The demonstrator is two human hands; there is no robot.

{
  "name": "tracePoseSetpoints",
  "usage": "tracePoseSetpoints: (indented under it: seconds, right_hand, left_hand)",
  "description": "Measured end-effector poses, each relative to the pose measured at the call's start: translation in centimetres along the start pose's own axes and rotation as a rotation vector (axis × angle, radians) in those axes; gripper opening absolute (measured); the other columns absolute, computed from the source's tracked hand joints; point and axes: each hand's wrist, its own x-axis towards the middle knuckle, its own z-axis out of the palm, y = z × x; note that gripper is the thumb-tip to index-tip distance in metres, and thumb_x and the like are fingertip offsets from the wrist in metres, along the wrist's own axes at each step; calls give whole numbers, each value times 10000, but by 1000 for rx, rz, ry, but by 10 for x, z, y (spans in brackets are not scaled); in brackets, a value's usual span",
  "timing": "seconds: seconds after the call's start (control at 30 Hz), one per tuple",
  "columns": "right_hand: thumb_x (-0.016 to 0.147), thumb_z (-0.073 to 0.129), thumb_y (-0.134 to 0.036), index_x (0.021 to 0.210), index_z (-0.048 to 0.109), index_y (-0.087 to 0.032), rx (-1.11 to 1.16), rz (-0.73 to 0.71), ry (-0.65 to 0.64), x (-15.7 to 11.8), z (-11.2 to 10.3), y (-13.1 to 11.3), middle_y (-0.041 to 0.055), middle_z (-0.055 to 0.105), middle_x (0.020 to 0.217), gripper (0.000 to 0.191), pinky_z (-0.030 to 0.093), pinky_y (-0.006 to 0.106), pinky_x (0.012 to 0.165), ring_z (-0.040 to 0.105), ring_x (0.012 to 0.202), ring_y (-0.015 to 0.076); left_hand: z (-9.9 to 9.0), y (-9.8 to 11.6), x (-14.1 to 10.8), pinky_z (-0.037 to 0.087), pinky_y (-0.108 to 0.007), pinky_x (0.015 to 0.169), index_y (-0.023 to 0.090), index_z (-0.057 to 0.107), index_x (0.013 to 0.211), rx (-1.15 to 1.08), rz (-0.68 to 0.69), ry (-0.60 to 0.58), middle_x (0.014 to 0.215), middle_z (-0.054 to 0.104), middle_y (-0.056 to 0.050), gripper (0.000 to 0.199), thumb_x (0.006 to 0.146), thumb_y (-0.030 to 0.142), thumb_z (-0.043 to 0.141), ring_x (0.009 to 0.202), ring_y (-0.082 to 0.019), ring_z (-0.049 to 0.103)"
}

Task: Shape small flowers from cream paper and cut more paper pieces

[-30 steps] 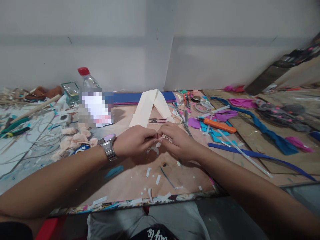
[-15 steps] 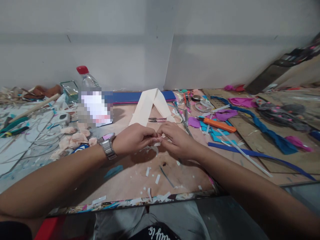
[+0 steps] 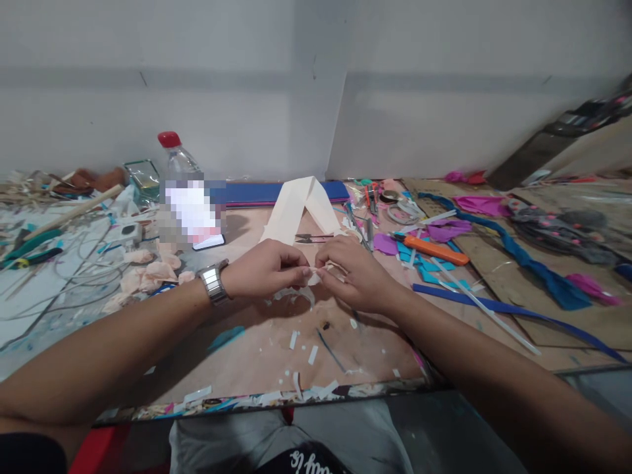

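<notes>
My left hand (image 3: 269, 268) and my right hand (image 3: 350, 273) meet over the middle of the table, thumbs and fingers pinched together. Between the fingertips shows a small pale piece (image 3: 315, 278), thin like paper or cloth; its exact kind cannot be made out. Just behind the hands, a wide cream strip (image 3: 286, 209) is folded to a peak, both ends running down behind my fingers. A pair of thread snips (image 3: 313, 238) lies between the strip's legs, partly hidden by my right hand. Below the hands, small white scraps (image 3: 313, 355) dot the table.
To the left stand a red-capped bottle (image 3: 180, 157) and a lit phone (image 3: 192, 214), with pliers (image 3: 34, 247) farther out. Rightward lie an orange cutter (image 3: 434, 249), a blue strip (image 3: 494, 303) and coloured scraps (image 3: 447, 229). A blue flat stack (image 3: 247, 193) lies by the wall.
The fingertips have shifted slightly, and a little more of the pale piece shows between them. My left wrist has turned a little. The view has moved slightly.
</notes>
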Motion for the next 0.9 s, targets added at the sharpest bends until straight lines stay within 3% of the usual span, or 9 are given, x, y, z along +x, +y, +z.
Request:
tracePoseSetpoints:
  seconds: [0.57, 0.9]
  right_hand:
    - [929, 614, -268, 873, 646, -210, -42, 28, -10, 1, -3, 0, 58, 710, 887, 87, 415, 427, 923, 614, 917, 242]
    - [1000, 602, -307, 926, 716, -210, -35, 6, -46, 1, 0, 0, 68, 759, 913, 167, 435, 429, 943, 643, 926, 237]
  left_hand:
    - [-2, 2, 0, 407, -228, 632, 153, 711, 825, 42, -28, -15, 741, 714, -3, 295, 996, 362, 592, 657, -107, 585]
    - [-3, 3, -1, 465, -240, 661, 141, 738, 879, -17, -85, -83, 813, 774, -49, 327, 992, 404, 580, 691, -138, 668]
